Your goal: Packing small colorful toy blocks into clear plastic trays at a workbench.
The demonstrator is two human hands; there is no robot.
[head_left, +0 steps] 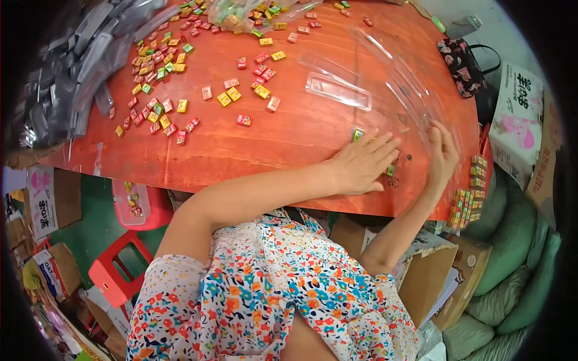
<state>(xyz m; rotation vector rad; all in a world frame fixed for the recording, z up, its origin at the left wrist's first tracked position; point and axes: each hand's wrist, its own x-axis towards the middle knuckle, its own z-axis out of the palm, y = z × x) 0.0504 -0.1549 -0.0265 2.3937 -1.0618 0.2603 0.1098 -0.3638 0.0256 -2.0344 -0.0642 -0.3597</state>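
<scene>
My left hand (pixel 365 162) lies flat, palm down, on the red-brown table, with fingers spread. Under and beside it small candy-sized boxes show: a green-and-yellow one (pixel 357 134) past the knuckles and another (pixel 391 171) near the fingertips. The palm hides whatever else is beneath. To the right, my right hand (pixel 444 155) is raised with bent fingers drawn together at the edge of some long clear plastic trays (pixel 404 81); what they pinch, if anything, cannot be made out. Beyond my left hand rests a single clear tray (pixel 338 91).
Loose red, yellow and green boxes (pixel 159 63) scatter over the table's left and far side. A heap of clear plastic trays (pixel 66 78) fills the far left. Stacked rows of boxes (pixel 466 204) stand at the right edge, near a black floral bag (pixel 460 69). A red stool (pixel 120 271) is below left.
</scene>
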